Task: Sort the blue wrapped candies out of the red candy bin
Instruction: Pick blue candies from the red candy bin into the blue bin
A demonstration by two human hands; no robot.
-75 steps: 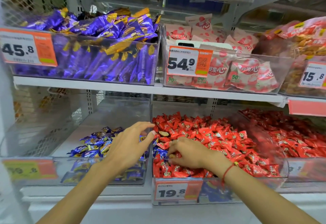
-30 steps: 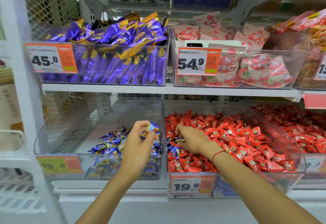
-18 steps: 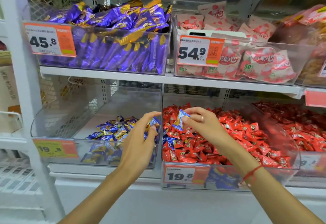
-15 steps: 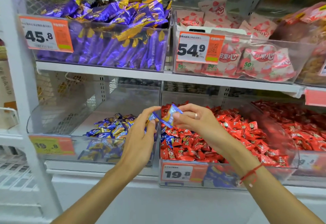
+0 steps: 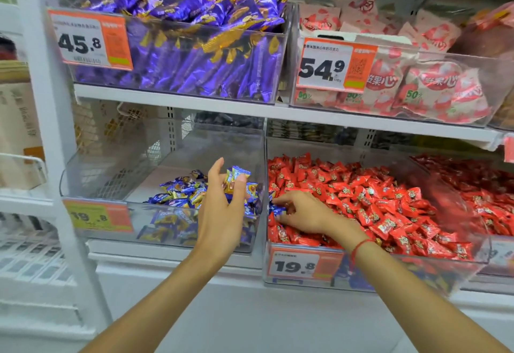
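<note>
The right hand (image 5: 301,213) is the nearer one to the next pick: it lies low in the front left corner of the red candy bin (image 5: 417,269), fingers curled and reaching leftward, their tips pinching a blue wrapped candy (image 5: 275,209) that sits right at the fingertips, hard against the bin's left wall. That candy's long axis seems to run roughly along the line of the fingers, though it is small and partly hidden, so this is a judgement. The left hand (image 5: 222,208) is raised just across that wall, above the neighbouring clear bin (image 5: 111,185), its thumb and fingers closed round a small bunch of blue candies (image 5: 236,177) that stick out above the fingertips. Below and beyond the left hand lies the sorted blue pile (image 5: 183,192); to the right of the right hand spreads the heap of red candies (image 5: 375,202). The wrappers are glossy, crinkled foil pillows with pinched, serrated ends, likely slippery and light, so a fingertip pinch on a twisted end should hold best. The bins are hard transparent plastic with thin walls.
</note>
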